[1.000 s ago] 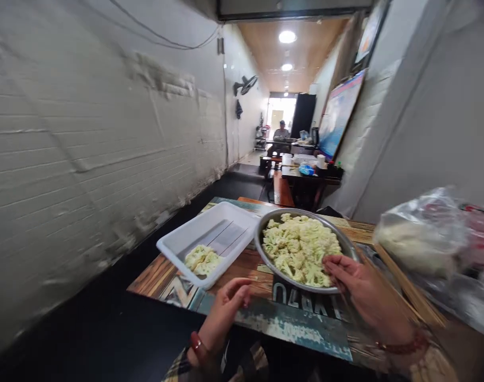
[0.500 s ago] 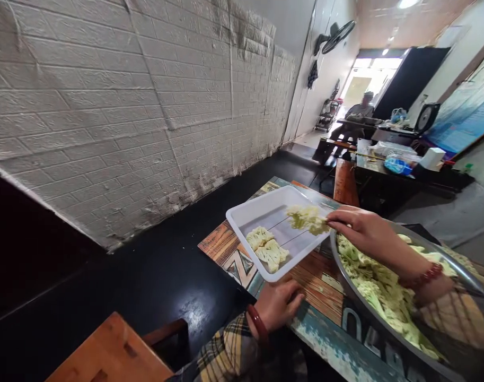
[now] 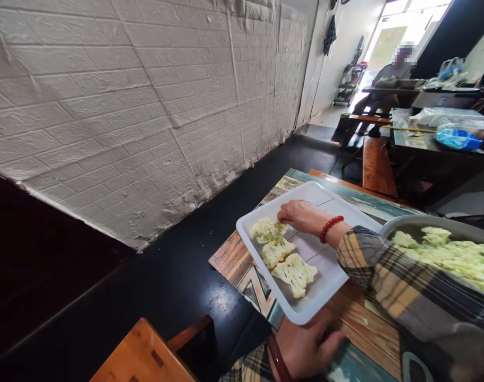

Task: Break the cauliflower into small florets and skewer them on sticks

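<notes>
My right hand (image 3: 301,215) reaches over a white plastic tray (image 3: 261,265), its fingers pinching the edge of a cauliflower floret (image 3: 267,231) at the tray's left side. Two more cauliflower pieces, one in the middle (image 3: 277,252) and a flatter one (image 3: 296,273) nearer me, lie in a row below it. Beside the near corner of the tray, at the table edge, is my left hand (image 3: 309,342); motion smears its fingers, so their grip is unclear. On the right a large metal basin (image 3: 401,222) holds many cauliflower pieces (image 3: 452,254), partly covered by my right sleeve.
The tray and basin stand on a painted wooden table (image 3: 369,313). A wooden chair (image 3: 142,355) is at the lower left, and a white brick-patterned wall (image 3: 146,106) runs along the left. Farther back are a bench (image 3: 379,167), a cluttered table (image 3: 414,139) and a seated person (image 3: 393,71).
My right hand has moved left from beside the basin, carrying the floret to the tray's left side next to the other two pieces. The whole view has shifted.
</notes>
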The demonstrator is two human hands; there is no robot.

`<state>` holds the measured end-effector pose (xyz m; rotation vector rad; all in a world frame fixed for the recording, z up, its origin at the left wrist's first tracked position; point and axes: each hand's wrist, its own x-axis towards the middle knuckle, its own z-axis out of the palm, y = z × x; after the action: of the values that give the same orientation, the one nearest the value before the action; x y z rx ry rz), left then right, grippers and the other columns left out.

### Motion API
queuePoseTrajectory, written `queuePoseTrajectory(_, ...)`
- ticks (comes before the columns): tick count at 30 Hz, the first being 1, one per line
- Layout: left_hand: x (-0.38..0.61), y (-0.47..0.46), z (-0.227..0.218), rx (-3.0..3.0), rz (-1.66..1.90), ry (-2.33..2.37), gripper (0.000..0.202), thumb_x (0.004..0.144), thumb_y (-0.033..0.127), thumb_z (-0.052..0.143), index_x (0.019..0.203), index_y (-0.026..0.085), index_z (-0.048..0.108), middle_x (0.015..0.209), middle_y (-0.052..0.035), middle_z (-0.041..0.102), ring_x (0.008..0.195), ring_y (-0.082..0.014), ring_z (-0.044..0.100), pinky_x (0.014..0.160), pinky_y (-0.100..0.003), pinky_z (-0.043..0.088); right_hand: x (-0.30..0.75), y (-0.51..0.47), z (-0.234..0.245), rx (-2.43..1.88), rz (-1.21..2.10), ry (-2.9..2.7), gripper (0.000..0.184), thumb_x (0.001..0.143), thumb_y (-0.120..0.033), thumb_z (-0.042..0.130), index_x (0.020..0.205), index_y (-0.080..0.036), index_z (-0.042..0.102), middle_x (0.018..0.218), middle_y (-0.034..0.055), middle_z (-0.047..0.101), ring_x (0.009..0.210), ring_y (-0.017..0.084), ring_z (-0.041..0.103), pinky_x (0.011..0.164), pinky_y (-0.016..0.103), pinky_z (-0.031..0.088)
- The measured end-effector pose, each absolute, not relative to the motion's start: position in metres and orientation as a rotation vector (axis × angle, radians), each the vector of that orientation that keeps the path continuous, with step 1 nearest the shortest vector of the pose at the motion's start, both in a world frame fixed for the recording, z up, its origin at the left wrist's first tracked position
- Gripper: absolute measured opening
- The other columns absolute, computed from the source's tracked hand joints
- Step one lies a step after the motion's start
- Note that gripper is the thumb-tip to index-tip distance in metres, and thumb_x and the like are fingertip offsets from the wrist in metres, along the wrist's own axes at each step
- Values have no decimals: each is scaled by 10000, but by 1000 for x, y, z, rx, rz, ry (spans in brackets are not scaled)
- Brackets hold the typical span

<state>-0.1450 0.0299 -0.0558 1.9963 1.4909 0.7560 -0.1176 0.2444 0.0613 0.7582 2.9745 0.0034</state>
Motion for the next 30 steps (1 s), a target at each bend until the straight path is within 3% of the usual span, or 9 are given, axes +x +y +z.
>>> queuePoseTrajectory(10,-145,28,-60,1946,723,1541,166,779,383,599,874,248,616,870,-19,659,840,-189,592,758,-277,485,-127,240,43,749,-63,3044,224,883,-85,472,883,-165,682,888,104,652,904,217,593,750,281,426)
queuePoseTrajectory(16,-146,28,-57,1944,724,1536,170,773,378,603,884,252,626,852,-23,655,845,-194,593,754,-280,483,-122,231,53,688,-272,3190,284,901,-141,471,1120,-225,630,1076,61,614,973,177,585,811,263,427)
queuePoseTrajectory(25,-147,30,-58,1955,751,1454,150,828,349,534,901,238,604,854,-21,658,814,-171,585,766,-270,476,-140,221,27,513,-557,3200,262,828,-62,521,934,-201,716,973,36,668,821,127,632,740,207,440)
queuePoseTrajectory(30,-147,32,-51,1954,755,1439,190,863,341,486,953,233,613,868,-27,651,819,-154,587,762,-245,482,-134,225,50,614,-594,3205,379,791,3,518,1033,-216,710,1021,30,704,933,131,637,828,195,451)
